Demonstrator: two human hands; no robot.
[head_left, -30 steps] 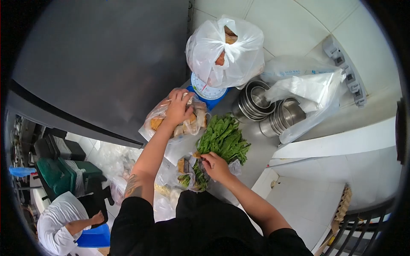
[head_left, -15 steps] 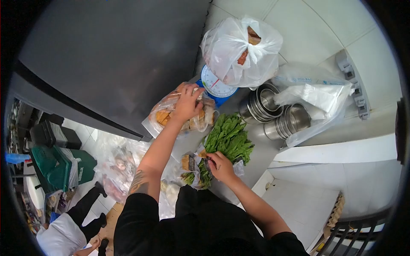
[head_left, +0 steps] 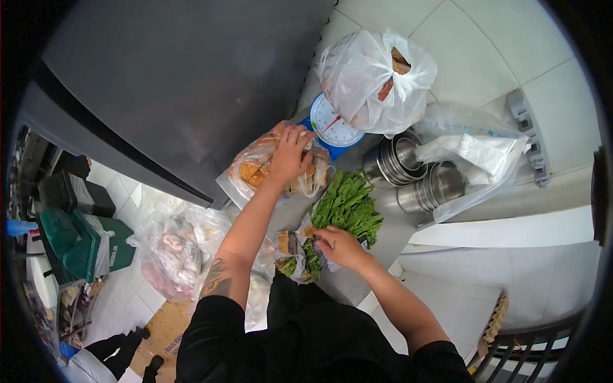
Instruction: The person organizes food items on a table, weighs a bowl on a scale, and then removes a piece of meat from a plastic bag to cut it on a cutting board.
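Note:
My left hand [head_left: 292, 153] rests with spread fingers on top of a clear plastic bag [head_left: 252, 171] holding orange-brown pieces. My right hand [head_left: 342, 247] has its fingers pinched together at the paper wrapping [head_left: 308, 228] round a bunch of leafy greens [head_left: 350, 205]. The leaves point away from me, and the cut stems [head_left: 311, 267] lie at the counter's near edge. Just past the left hand, a blue dial scale [head_left: 336, 125] carries a knotted white plastic bag [head_left: 377, 83], with something reddish-brown showing through its opening.
Nested steel pots [head_left: 431, 186] stand right of the greens, beside a bundle of plastic bags [head_left: 485, 156]. A dark grey fridge-like cabinet [head_left: 185, 83] borders the left. Filled clear bags [head_left: 169, 255] lie on the floor near a green bin [head_left: 105, 246]. A person's legs [head_left: 118, 351] show at lower left.
The view has shifted slightly. The other person has slid toward the lower left edge of the picture. Both my hands stay on the same things.

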